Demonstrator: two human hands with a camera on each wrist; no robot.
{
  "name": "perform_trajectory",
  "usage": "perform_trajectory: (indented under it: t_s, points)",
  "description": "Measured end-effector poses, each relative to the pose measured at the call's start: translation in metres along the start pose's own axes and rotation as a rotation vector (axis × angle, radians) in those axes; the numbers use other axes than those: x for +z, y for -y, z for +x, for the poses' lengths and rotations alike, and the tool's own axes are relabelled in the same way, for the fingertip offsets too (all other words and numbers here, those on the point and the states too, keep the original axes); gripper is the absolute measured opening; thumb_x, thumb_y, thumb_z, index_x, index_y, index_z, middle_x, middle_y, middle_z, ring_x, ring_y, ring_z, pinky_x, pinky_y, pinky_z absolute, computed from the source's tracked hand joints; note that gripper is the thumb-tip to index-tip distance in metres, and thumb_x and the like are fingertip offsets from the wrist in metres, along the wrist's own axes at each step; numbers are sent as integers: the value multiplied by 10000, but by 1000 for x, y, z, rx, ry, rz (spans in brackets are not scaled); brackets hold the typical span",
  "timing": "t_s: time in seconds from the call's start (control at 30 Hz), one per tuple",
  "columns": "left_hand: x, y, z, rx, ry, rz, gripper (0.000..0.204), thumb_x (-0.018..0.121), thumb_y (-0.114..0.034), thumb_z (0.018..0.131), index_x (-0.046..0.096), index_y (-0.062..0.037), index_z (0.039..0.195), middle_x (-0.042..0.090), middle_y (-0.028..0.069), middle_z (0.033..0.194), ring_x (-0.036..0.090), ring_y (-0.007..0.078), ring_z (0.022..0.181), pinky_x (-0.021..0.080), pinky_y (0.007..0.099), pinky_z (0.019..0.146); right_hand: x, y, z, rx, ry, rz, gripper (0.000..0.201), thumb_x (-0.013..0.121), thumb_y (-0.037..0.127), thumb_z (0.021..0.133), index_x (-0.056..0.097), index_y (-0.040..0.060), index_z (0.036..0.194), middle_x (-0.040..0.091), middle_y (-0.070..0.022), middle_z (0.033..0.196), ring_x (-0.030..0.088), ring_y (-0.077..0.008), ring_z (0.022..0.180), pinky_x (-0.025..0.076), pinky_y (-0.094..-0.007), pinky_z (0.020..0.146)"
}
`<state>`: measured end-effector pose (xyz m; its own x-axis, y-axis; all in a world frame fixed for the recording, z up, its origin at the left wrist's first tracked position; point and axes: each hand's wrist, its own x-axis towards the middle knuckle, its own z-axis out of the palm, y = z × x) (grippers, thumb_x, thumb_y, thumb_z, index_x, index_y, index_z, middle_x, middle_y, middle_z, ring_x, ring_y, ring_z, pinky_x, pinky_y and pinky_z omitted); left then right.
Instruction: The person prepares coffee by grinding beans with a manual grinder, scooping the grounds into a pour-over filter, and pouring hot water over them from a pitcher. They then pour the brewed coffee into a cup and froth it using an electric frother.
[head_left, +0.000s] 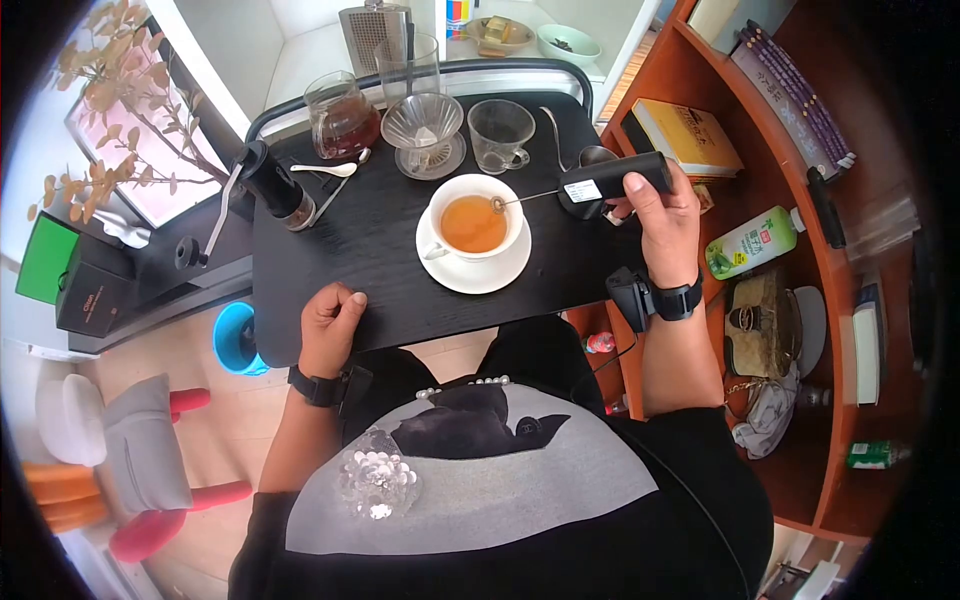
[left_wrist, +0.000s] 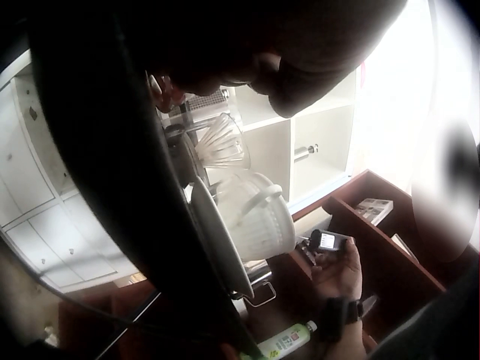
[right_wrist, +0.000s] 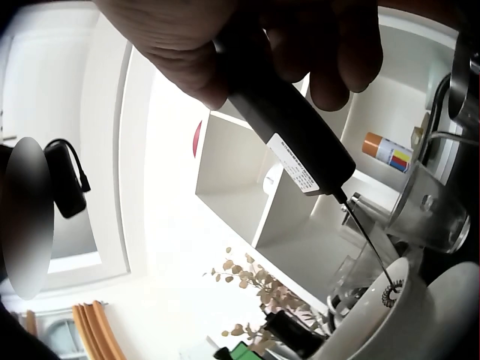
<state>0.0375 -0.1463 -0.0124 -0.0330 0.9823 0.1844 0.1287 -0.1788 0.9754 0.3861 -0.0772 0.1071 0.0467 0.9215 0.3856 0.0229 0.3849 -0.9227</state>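
Observation:
My right hand [head_left: 668, 225] grips a black handheld frother [right_wrist: 292, 127] with a white label. Its thin metal rod slants down to a coiled whisk head [head_left: 497, 204] at the right side of the amber liquid [head_left: 472, 224]. That liquid fills much of a white cup [left_wrist: 259, 217], which stands on a white saucer [head_left: 485, 283]. In the head view my left hand [head_left: 330, 325] rests at the table's front edge with fingers loosely curled, holding nothing. The left wrist view shows it dark and close.
Behind the cup stand a glass pot [head_left: 342, 120] of reddish liquid, a ribbed glass dripper [head_left: 424, 122] and a glass mug [head_left: 498, 135]. A hand grinder [head_left: 270, 185] and white spoon [head_left: 325, 169] are at left. A kettle spout [head_left: 556, 140] rises near my right hand.

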Motion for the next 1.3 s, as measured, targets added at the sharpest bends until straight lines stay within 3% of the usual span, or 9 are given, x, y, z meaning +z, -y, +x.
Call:
perform_trajectory:
  t_s: [0.33,0.5,0.57,0.63,0.7,0.73,0.9,1.23,1.3]
  points:
    - [-1,-1,4,-46,6,-11,259,579,-139,852,450,-58,643,426,-46,629,367,52,603,316,210,563,3,3,-5,-14,-17,-86,278,635,153,823,544,-6,1032,616,-48,848,572,-87,691,469,-211,612]
    - [15,-38,5,-233,75,-92,186,505,-177,892,580,-30,807,539,2,671,484,66,653,382,205,606,11,7,-20,-49,-4,-81,286,657,122,789,549,-11,1019,615,-66,865,581,-122,734,470,-241,663]
    - [24,-56,6,-246,163,-116,198,494,-188,897,593,-24,847,557,11,682,503,71,668,396,211,618,11,3,-29,-449,62,-502,344,707,114,717,562,-8,1004,613,-98,878,591,-182,762,469,-284,693]
    - [35,-73,9,-255,247,-140,220,483,-199,903,607,-18,887,576,19,693,522,76,682,411,217,630,20,7,-36,-714,176,-575,445,775,117,601,572,4,980,595,-139,845,592,-281,720,478,-337,654]
    - [50,-89,16,-250,443,-150,279,447,-243,921,601,-10,938,584,26,712,538,88,685,424,221,635,30,12,-42,-843,289,-537,463,787,122,576,564,14,968,581,-128,805,587,-286,671,477,-354,584]
    - [58,-94,18,-252,432,-149,279,447,-243,921,601,-10,938,584,26,712,538,88,685,424,221,635,35,17,-44,-923,330,-564,456,777,128,586,555,24,970,552,-101,753,583,-268,637,462,-343,516]
    - [83,-107,31,-429,620,-405,339,432,-332,929,574,-25,913,589,22,746,545,92,672,424,208,602,41,3,-60,-1001,405,-576,346,701,85,639,576,58,961,519,-81,736,581,-249,653,443,-303,471]
    - [84,-102,32,-642,538,-526,218,509,-258,880,568,-49,868,574,6,718,508,74,593,398,215,540,51,-14,-72,-955,530,-584,390,651,37,660,571,130,1030,511,-73,779,567,-227,694,452,-284,503]
    - [78,-96,35,-606,534,-505,211,513,-248,872,573,-45,883,570,-3,725,499,66,596,394,211,545,53,-16,-71,-932,536,-567,417,657,45,656,552,128,1051,520,-75,791,568,-223,698,460,-295,517]
